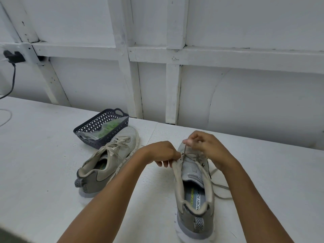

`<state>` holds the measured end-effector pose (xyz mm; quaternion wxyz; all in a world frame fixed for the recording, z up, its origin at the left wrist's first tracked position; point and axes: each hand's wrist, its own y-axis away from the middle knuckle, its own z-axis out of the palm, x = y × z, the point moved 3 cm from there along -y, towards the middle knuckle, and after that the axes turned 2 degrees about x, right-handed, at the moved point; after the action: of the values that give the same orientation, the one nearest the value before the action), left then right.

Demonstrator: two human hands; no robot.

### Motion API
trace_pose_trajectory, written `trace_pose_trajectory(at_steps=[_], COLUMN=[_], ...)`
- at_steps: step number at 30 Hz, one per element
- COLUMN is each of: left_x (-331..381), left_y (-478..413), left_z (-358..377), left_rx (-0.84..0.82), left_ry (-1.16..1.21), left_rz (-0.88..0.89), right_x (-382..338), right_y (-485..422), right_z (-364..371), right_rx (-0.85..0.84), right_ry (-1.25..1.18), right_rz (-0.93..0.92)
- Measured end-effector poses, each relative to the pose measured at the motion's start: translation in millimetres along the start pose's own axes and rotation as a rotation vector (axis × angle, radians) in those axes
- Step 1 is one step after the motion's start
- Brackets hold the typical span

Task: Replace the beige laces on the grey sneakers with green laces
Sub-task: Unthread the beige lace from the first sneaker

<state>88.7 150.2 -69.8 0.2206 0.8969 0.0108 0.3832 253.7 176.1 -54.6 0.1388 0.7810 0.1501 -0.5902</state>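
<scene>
Two grey sneakers stand on the white table. The right sneaker (194, 195) points away from me, its beige lace (217, 186) partly undone and trailing off to its right. My left hand (160, 152) grips the left edge of its upper near the eyelets. My right hand (201, 143) pinches a strand of the beige lace above the eyelets and holds it raised. The left sneaker (105, 165) lies further left, still laced in beige. A clear bag of green laces (107, 129) lies in a dark basket (87, 129) behind it.
A white panelled wall runs along the table's far edge. A black plug and cable (13, 67) hang at the far left, and a thin white cord (7, 116) curls on the table there.
</scene>
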Motion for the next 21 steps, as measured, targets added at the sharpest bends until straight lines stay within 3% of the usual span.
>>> trace_pose_trajectory(at_steps=[2,3,7,10,14,16,21], left_x=[0,0,1,1,1,-1,-3], left_y=[0,0,-1,-1,-2,-2,-2], left_z=[0,1,2,2,3,2,2], left_rx=[-0.003,-0.004,-0.014,-0.015,-0.012,-0.007,-0.014], left_ry=[0.009,0.011,0.008,0.004,0.005,0.016,0.025], left_rz=[0.001,0.001,0.001,0.002,0.006,0.003,0.006], right_x=[-4,-5,0,4,8,7,3], right_y=[1,1,-2,0,1,-1,2], right_z=[-3,-5,-17,-9,0,-1,-6], right_rx=[-0.021,-0.003,0.063,-0.102,-0.109,-0.056,0.081], right_ry=[-0.342,-0.385,0.095,0.544,0.699,0.630,-0.019], right_rz=[0.042,0.055,0.069,0.039,0.055,0.027,0.076])
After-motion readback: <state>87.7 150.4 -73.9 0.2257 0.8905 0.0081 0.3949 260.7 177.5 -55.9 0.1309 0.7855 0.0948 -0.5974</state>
